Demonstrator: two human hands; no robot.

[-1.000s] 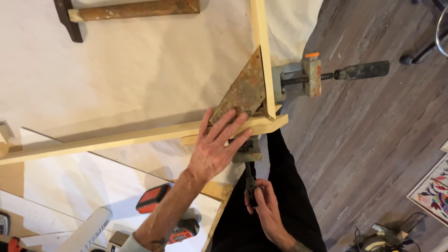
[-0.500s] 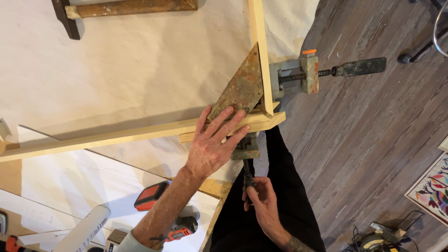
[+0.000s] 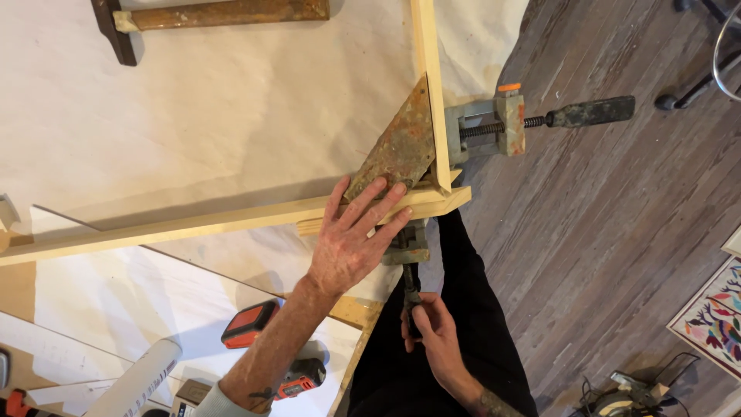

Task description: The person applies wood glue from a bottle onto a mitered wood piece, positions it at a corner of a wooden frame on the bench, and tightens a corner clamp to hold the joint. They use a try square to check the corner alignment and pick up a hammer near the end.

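My left hand (image 3: 351, 247) lies spread flat on the wood frame corner (image 3: 432, 197) at the tabletop's right edge; right hand (image 3: 432, 332) wraps the near clamp handle (image 3: 411, 297). Frame's light, stiff; rusty corner clamp (image 3: 401, 150) heavy, so grip by handles.

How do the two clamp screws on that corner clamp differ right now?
The side clamp screw sticks out over the floor with its dark handle free; the near clamp screw points toward the person, its handle gripped by the right hand. The side one shows an orange cap; the near one is mostly hidden. Both press the wooden frame corner.
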